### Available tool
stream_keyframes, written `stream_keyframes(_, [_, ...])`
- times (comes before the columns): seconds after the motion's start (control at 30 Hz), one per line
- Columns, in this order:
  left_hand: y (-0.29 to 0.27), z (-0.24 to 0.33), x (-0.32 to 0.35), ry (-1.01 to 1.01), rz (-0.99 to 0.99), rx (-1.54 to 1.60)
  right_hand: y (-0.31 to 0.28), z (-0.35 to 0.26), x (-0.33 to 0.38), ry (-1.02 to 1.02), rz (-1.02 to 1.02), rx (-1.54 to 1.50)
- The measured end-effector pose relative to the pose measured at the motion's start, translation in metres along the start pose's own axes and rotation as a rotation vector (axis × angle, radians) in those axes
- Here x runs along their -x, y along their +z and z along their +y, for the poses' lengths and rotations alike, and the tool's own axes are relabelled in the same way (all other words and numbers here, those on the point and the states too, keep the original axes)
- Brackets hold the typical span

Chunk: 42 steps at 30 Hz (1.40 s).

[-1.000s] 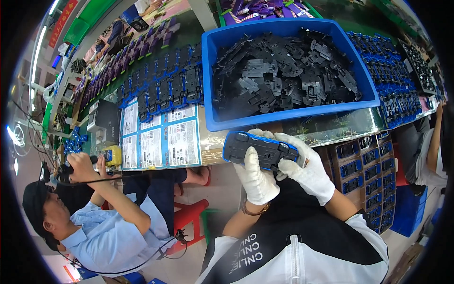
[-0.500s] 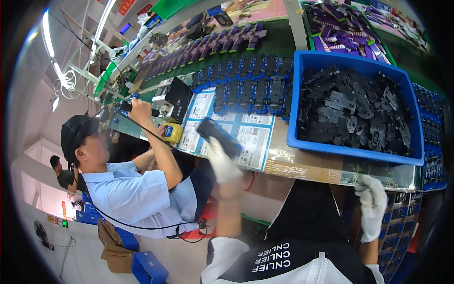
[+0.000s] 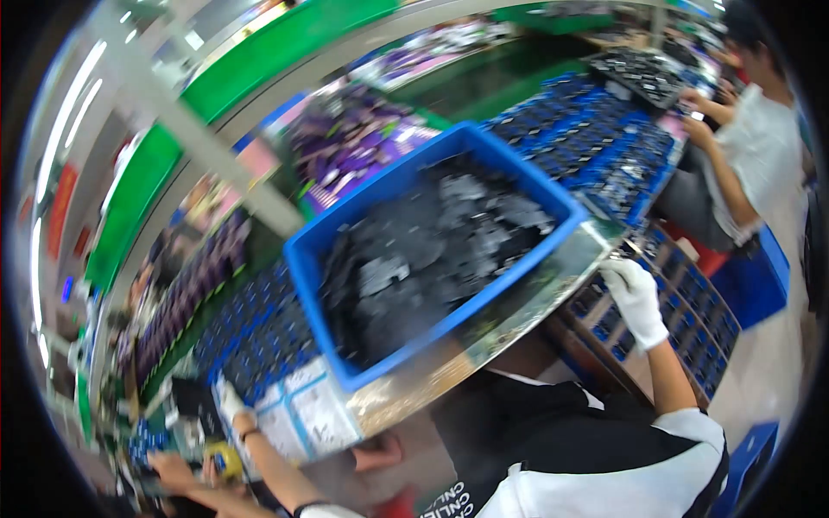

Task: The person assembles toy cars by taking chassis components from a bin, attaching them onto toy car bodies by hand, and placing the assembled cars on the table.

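My left hand (image 3: 230,402), in a white glove, reaches out at the lower left, at the near end of rows of black housings with blue edges (image 3: 259,332). Blur smears its fingers, so any hold is unclear. My right hand (image 3: 635,298), also gloved in white, is at the bench's right corner, fingers bent together beside small pieces (image 3: 623,249); whatever they grip is too small to make out. Between my arms, a blue bin (image 3: 436,345) full of flat black plastic parts (image 3: 414,250) stands on the bench.
Printed sheets with blue borders (image 3: 315,410) lie left of the bin. Purple parts (image 3: 350,164) are heaped behind it. Below my right hand stands a divided rack (image 3: 691,328) of blue-and-black pieces. A co-worker (image 3: 743,155) sits at right; another person's hand (image 3: 173,470) is at lower left.
The view has swung right and tilted. My left hand, earlier carrying a dark flat housing over the sheets, is now at the rows. My right hand has moved onto the bench corner.
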<state>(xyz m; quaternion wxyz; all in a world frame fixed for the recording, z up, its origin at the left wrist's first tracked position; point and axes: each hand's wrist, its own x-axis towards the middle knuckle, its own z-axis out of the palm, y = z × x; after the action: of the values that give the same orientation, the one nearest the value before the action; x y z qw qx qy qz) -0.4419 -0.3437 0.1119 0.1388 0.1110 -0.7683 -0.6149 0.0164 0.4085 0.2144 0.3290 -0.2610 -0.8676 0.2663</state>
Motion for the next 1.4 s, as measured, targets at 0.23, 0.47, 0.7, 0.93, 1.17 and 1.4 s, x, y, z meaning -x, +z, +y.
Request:
stream_keyframes(0.23, [-0.052, 0.005, 0.021, 0.088, 0.446, -0.084, -0.008, 0.049, -0.042, 0.249, 0.161, 0.233])
stream_keyframes(0.47, [0.07, 0.154, 0.173, 0.37, 0.414, -0.062, 0.013, 0.128, -0.073, -0.017, 0.199, 0.277])
stream_keyframes(0.7, [0.221, 0.226, 0.41, 0.064, -0.217, 0.653, -0.041, 0.011, -0.068, -0.265, 0.229, 0.212])
stream_keyframes(0.93, [0.326, 0.252, 0.488, -0.356, -0.974, 1.113, -0.022, -0.111, -0.038, -0.479, -0.48, 0.016])
stream_keyframes(1.17, [0.295, 0.233, 0.479, -0.474, -0.64, 1.219, -0.01, -0.153, -0.056, -0.552, -0.825, -0.075])
stream_keyframes(1.4, [0.276, 0.239, 0.477, -0.517, -0.571, 1.327, 0.063, -0.103, -0.15, -0.478, -0.323, 0.436])
